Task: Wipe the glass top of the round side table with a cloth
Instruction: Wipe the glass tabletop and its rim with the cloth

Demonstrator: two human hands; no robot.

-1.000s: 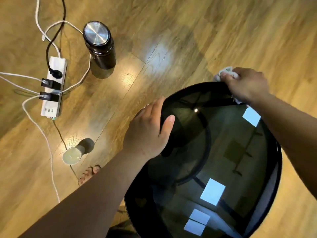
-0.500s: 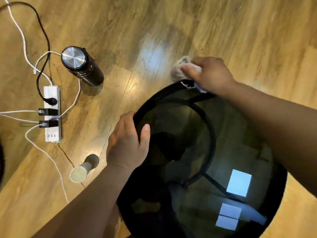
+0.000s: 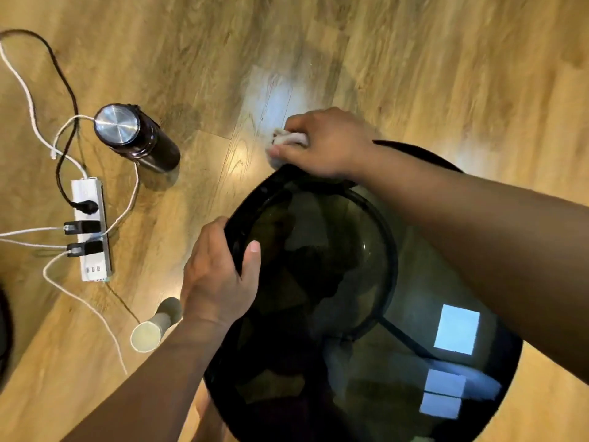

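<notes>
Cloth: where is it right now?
Head view, upper centre: the cloth is bunched in the right hand at the far rim of the glass top.

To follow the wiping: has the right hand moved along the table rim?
Yes. The right hand with the cloth slid along the rim toward the left hand.

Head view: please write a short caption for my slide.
Right hand wipes the far rim of the glass tabletop with a cloth; left hand grips its edge.

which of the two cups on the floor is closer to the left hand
The pale open paper cup, right beside the left hand; the dark steel-lidded tumbler stands farther off.
</notes>
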